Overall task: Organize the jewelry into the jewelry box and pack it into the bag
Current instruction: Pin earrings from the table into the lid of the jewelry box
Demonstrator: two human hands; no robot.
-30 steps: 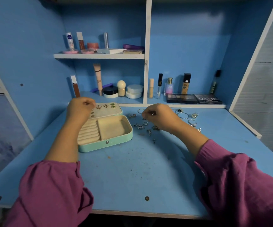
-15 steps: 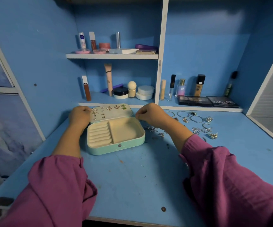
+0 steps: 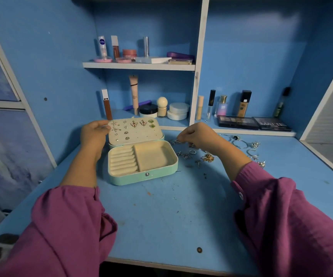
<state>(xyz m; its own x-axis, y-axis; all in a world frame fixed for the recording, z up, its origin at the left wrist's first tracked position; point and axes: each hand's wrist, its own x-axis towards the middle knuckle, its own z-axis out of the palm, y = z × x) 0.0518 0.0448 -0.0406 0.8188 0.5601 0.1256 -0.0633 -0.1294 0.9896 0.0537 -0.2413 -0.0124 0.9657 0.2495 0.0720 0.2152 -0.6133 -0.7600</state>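
Observation:
A mint-green jewelry box [image 3: 141, 177] lies open on the blue desk, with cream ring rolls on the left and a bare compartment on the right. Its raised lid [image 3: 135, 134] carries several pinned earrings. My left hand [image 3: 92, 133] holds the lid's left edge with thumb and fingers. To the right of the box, my right hand [image 3: 196, 134] has its fingers curled and pinches a small silver piece [image 3: 176, 141] just above the desk. Loose rings and earrings [image 3: 197, 155] lie scattered under and beside that hand. No bag is in view.
Silver bangles and larger rings [image 3: 243, 145] lie farther right on the desk. Cosmetics bottles, jars and two dark palettes [image 3: 253, 122] stand on the low shelf behind. An upper shelf [image 3: 139, 65] holds more cosmetics. A white frame edge [image 3: 321, 156] borders the desk on the right.
The view has shifted, so the box sits more to the centre. My left hand has settled on the lid's left edge. My right hand has dropped toward the loose jewelry and pinches a piece.

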